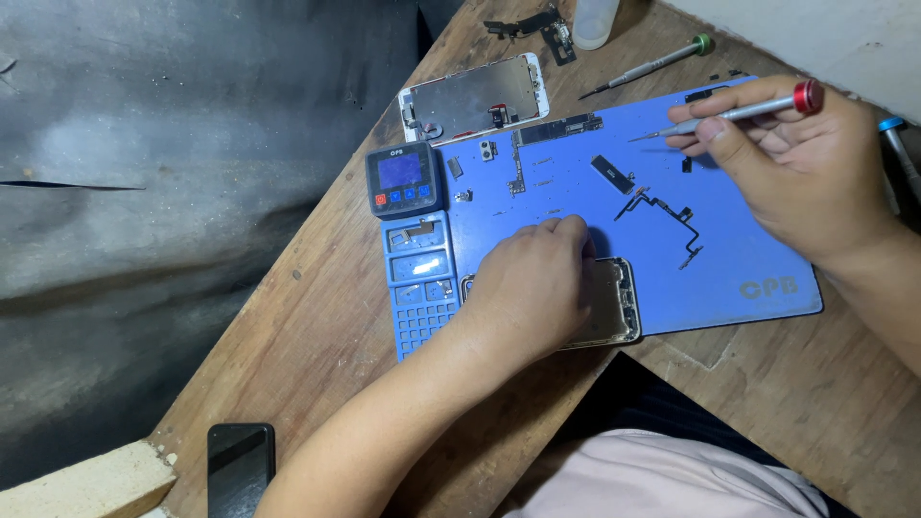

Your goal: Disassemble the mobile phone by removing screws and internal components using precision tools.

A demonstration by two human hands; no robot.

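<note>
Left hand steadies phone shell; right hand holds screwdriver

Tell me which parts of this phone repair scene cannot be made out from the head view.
- Phone housing: its left part is hidden under the left hand.
- Tiny screws on the blue mat: too small to count.
- Right hand holds a red-capped screwdriver; its tip type is too small.
- Blue-capped tool: cut off by the right edge.

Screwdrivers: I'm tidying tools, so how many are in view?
3: a red-capped screwdriver in the right hand, a green-capped screwdriver near the top edge, a blue-capped screwdriver far right, partly hidden.
</note>
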